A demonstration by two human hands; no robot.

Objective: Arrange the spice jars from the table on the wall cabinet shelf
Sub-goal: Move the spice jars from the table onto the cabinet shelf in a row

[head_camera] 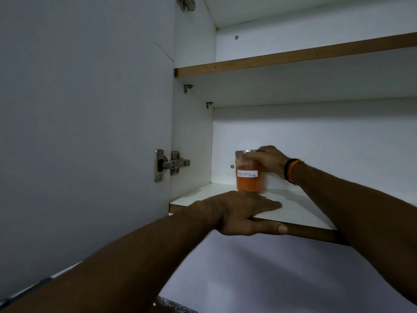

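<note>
Spice jar: a clear jar of orange powder (250, 175) with a metal lid and a handwritten white label reading, as far as it can be read, "Red chilli Powder"; it stands upright at the centre of the frame, on the lower cabinet shelf (300, 211), toward that shelf's back left corner.
Right hand: the right hand (269, 161) comes in from the right of the frame with fingers curled round the jar's upper part and lid; this reads as setting the jar down or nudging it into position. Dark and orange bands circle the wrist.
Left hand: the left hand (239, 211) lies below the jar in the frame, fingers straight and flat on top of the shelf, thumb hooked under the front edge; probably a brace while reaching up.
Surface: white laminate shelf with a brown front edge; no other jar shows on it.
Room: an upper shelf (293, 56) crosses the upper right. The opened cabinet door (85, 132) fills the left of the frame, carried on a metal hinge (171, 164). Light is dim. A speckled surface peeks in at the bottom edge; the table is out of sight.
</note>
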